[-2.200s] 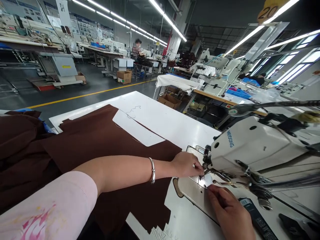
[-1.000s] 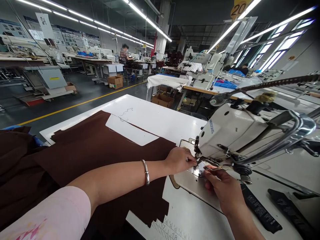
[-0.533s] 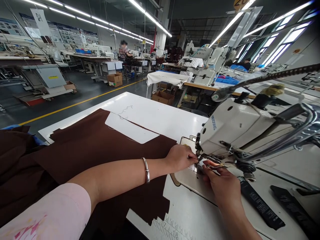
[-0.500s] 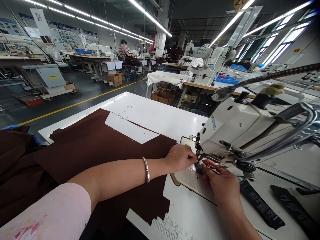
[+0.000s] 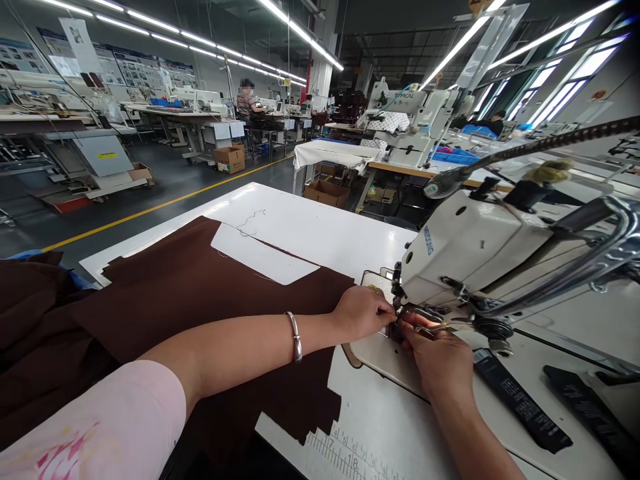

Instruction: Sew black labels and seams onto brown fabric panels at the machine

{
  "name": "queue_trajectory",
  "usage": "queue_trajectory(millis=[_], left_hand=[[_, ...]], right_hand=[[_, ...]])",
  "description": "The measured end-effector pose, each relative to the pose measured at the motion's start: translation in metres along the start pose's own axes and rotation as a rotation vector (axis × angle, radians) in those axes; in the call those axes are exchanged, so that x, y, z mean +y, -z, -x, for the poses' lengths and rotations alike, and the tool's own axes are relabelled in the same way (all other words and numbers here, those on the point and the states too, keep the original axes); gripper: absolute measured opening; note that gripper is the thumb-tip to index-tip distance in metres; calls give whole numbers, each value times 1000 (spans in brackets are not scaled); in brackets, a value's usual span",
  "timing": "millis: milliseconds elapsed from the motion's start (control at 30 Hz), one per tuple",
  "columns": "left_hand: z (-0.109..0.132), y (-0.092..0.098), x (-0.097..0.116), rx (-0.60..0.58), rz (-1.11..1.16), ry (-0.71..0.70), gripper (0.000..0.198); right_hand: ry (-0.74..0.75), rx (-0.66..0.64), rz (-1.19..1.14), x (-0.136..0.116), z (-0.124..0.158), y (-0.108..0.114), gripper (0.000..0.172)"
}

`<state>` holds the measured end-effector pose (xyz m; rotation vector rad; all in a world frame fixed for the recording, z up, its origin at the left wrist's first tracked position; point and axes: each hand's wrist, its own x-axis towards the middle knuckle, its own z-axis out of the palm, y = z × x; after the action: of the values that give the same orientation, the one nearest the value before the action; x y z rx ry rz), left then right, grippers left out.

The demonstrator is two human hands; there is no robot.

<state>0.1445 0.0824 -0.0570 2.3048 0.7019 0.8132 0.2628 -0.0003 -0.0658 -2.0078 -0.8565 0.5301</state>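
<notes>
Well, right hand (image 5: 435, 360): I'm pinching something too small to tell.
Left hand (image 5: 361, 313): I'm curling it at the presser foot (image 5: 414, 312), hold unclear.
Risk: I'm risking pricked fingers if the sewing machine (image 5: 470, 253) runs.

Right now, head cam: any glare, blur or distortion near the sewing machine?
Head view: wide-angle bowing curves the ceiling lights and the white table edge; glare sits on the tabletop. The left hand and right hand look fairly sharp but hide the presser-foot area.
</notes>
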Motion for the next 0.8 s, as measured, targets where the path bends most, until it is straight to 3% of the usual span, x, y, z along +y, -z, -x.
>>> queue_trajectory(millis=[300,800], left_hand=[[0,0,0,6,16,-3,9],[0,-1,0,15,61,28,10]], right_hand=[[-68,-40,74,-1,-1,-1,18],[-123,0,225,-15,9,8,17]])
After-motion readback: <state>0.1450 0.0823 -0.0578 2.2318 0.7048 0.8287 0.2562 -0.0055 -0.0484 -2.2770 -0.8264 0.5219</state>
